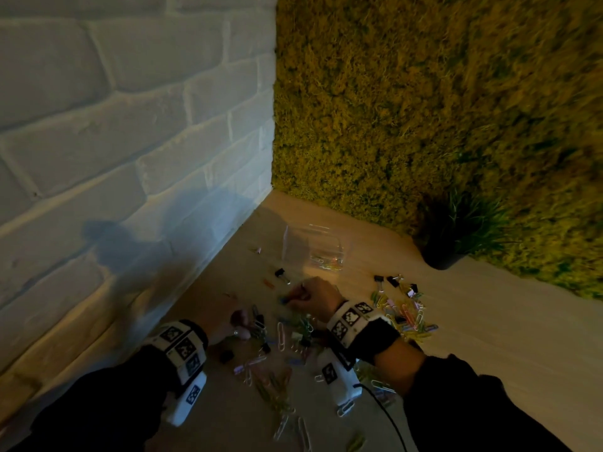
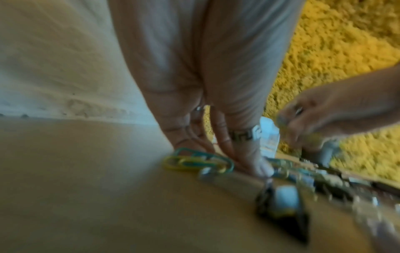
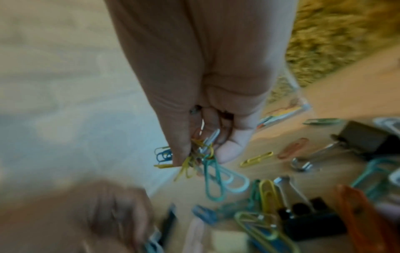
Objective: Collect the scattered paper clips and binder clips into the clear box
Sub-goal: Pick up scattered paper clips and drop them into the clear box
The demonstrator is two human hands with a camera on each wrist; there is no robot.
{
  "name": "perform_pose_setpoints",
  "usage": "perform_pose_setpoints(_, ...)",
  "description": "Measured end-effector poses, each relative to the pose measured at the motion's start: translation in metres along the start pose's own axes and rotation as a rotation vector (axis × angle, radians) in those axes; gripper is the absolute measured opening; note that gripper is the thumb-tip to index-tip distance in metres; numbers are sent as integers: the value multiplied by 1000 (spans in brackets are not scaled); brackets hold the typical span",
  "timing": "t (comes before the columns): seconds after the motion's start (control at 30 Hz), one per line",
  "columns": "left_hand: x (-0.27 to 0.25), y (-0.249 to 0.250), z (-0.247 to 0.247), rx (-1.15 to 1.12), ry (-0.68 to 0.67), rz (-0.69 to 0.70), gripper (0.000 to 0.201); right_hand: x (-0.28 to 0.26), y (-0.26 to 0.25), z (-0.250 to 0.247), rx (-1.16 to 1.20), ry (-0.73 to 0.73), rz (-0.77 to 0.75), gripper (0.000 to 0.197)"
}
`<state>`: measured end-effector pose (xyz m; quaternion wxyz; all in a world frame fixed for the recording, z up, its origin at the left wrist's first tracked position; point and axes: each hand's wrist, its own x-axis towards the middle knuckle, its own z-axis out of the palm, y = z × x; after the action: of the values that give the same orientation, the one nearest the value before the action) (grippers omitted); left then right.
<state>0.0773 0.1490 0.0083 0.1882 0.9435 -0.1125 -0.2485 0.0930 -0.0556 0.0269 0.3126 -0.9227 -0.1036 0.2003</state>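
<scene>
1. The left hand [image 1: 239, 324] is low on the desk [image 1: 489, 321], near the brick wall [image 1: 114, 125]. Its fingers [image 2: 249, 154] point down and press on a few green and yellow paper clips [image 2: 194, 161], probably to rake them together. If it already grips any, I cannot tell; the picture is blurred.
2. The right hand [image 1: 313, 293] is in the middle, just before the clear box [image 1: 315, 247]. Its fingers are curled around a small bunch of clips [image 3: 207, 162], which hang from the fingertips. I think it collects several, so that one trip to the box is enough.
3. The clear box stands toward the far corner of the desk, with some clips already inside.
4. Many paper clips and black binder clips [image 1: 394, 282] remain spread toward the right, before the potted plant [image 1: 456, 236].
</scene>
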Motion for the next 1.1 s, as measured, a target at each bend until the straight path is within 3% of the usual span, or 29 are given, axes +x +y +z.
perform_pose_setpoints(0.1,-3,-1,1,29,33,19,16,-10,9,-7,374,16,76,28)
perform_pose_setpoints(0.2,-4,0,2,13,61,53,18,-20,20,-5,867,-33,215,12)
perform_pose_setpoints(0.3,-4,-3,3,-6,29,60,20,-25,24,0,1195,-41,296,17)
perform_pose_setpoints(0.43,4,-25,2,-133,24,55,19,-28,28,5,1260,2,390,35)
perform_pose_setpoints(0.5,2,-25,0,-271,76,83,14,-28,33,7,1308,7,397,28)
perform_pose_setpoints(0.57,0,-13,-5,-594,102,126,28,-30,36,6,1327,15,399,19)
perform_pose_setpoints(0.67,2,9,-9,-1390,-66,152,25,-36,40,-1,1325,27,404,13)
perform_pose_setpoints(0.7,3,17,-13,-1529,-65,178,19,-36,41,-3,1331,31,399,13)
perform_pose_setpoints(0.77,9,26,-17,-1756,-60,245,29,-36,43,-9,1370,44,406,15)
perform_pose_setpoints(0.8,13,29,-18,-1853,-47,248,24,-36,43,-12,1415,47,409,19)
perform_pose_setpoints(0.87,22,35,-19,-2003,-4,209,16,-35,44,-17,1538,46,406,31)
perform_pose_setpoints(0.93,28,47,-20,-2117,-29,108,23,-30,46,-25,1645,54,398,36)
perform_pose_setpoints(1.03,40,63,-22,-2104,-69,-37,49,-18,43,-46,1604,106,376,8)
perform_pose_setpoints(1.1,46,76,-29,-2029,-130,-50,43,-6,39,-64,1545,150,374,10)
